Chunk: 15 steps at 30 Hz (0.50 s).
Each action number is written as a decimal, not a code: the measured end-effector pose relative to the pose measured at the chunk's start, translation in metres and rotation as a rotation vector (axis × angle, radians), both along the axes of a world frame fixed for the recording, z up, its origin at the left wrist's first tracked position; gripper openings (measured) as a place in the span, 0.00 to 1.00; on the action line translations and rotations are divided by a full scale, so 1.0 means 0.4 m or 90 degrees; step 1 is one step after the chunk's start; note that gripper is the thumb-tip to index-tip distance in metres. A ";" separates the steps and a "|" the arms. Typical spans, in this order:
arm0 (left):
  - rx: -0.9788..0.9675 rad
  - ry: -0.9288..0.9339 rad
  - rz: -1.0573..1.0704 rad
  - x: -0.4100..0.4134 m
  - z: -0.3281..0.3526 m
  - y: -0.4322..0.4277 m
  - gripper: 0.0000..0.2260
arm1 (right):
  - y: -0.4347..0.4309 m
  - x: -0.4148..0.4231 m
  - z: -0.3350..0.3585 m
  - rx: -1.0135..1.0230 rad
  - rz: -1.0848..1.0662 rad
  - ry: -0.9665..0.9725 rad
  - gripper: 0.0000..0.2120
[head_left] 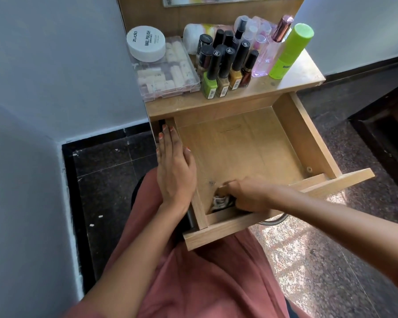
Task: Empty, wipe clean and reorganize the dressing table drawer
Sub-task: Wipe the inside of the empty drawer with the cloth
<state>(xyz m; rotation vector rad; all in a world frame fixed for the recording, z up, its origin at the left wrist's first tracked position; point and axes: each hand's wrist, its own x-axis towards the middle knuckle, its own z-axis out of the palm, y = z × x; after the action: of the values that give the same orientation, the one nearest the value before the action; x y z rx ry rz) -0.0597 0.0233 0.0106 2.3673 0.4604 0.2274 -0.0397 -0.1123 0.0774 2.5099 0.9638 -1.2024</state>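
The wooden drawer (303,138) of the dressing table stands pulled out over my lap, its floor bare except at the near left corner. There my right hand (246,193) is curled on a dark patterned cloth (221,201), pressing it into the corner. My left hand (174,166) lies flat with straight fingers along the drawer's left wall. On the tabletop (294,81) stand several nail polish bottles (225,70), a clear pink bottle (265,56), a green spray bottle (290,51), a white nail polish remover tub (146,42) and a clear box of small items (168,72).
A mirror's lower edge (216,2) shows above the tabletop. A pale wall (44,76) with a dark skirting runs on the left. Speckled stone floor (331,260) lies to the right. My pink skirt (205,283) sits under the drawer front.
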 end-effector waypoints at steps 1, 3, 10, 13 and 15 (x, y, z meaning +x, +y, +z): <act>-0.004 0.006 -0.002 -0.001 0.001 0.000 0.24 | -0.024 0.012 0.000 -0.020 -0.014 -0.009 0.22; -0.010 0.013 -0.008 -0.001 0.002 0.000 0.25 | -0.076 0.044 -0.004 -0.061 -0.042 -0.008 0.21; -0.013 0.006 -0.002 -0.003 0.003 -0.003 0.24 | -0.252 0.157 0.030 -0.242 -0.124 -0.013 0.22; -0.008 0.005 -0.001 -0.001 0.000 -0.003 0.24 | -0.234 0.145 0.020 -0.255 -0.095 -0.038 0.19; -0.005 0.002 0.000 0.000 -0.003 -0.003 0.23 | -0.208 0.125 0.019 -0.249 -0.055 -0.049 0.17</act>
<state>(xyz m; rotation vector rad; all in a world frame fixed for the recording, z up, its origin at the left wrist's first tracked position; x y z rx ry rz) -0.0598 0.0222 0.0095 2.3603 0.4610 0.2217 0.0105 -0.1953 0.0852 2.2826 0.5417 -1.1756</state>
